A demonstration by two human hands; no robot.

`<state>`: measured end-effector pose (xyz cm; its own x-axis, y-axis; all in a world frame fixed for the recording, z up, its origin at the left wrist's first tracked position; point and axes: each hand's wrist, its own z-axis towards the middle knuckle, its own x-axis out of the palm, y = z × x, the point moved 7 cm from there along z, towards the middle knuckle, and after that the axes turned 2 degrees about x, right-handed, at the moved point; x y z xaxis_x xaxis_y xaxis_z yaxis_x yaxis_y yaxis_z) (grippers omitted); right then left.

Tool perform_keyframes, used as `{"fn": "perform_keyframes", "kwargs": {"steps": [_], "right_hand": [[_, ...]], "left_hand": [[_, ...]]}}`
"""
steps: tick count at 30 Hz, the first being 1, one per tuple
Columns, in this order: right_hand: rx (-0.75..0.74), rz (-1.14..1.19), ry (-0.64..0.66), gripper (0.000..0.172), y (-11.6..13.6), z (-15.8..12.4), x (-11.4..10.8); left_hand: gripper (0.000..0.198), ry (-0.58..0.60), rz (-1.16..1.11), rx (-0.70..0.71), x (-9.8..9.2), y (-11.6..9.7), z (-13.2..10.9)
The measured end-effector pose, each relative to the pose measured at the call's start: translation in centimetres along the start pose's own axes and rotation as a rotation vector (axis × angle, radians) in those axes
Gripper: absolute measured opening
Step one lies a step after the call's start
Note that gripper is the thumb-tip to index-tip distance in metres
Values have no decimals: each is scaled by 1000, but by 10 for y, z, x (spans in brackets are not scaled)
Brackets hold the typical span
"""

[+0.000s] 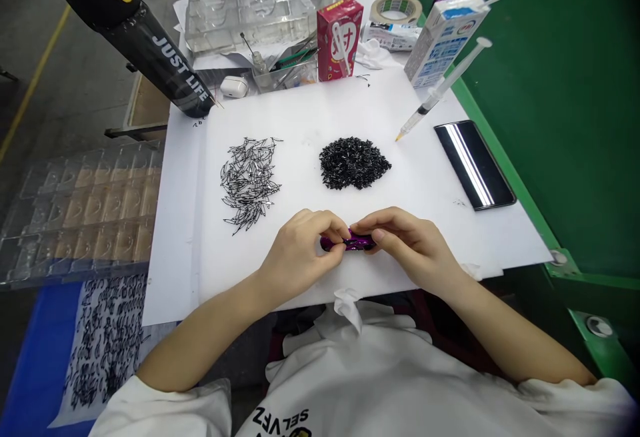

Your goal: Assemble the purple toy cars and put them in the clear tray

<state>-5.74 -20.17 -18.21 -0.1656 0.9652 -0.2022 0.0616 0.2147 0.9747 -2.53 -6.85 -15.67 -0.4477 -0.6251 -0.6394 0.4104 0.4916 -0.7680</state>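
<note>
As the left hand [300, 254] and right hand [413, 247] meet above the white sheet [300, 124], their fingers [335, 227] pinch a purple piece [357, 242] between them, with a black pile [353, 162] at 12 o'clock.

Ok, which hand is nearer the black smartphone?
Right. The right hand is below and left of the black smartphone in the head view; the left hand is farther left, past the right hand.
</note>
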Motion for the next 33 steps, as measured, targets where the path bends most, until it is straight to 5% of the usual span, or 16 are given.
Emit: {"fn": "perform_keyframes", "kwargs": {"steps": [8, 12, 33], "right_hand": [[-326, -428, -99, 19, 22, -3, 2], [-359, -685, 0, 31, 22, 2, 18], [-305, -701, 61, 42, 28, -5, 12]], "left_hand": [[27, 64, 146, -70, 11, 10, -3], [28, 61, 155, -51, 11, 11, -3], [28, 154, 70, -95, 6, 15, 0]]}}
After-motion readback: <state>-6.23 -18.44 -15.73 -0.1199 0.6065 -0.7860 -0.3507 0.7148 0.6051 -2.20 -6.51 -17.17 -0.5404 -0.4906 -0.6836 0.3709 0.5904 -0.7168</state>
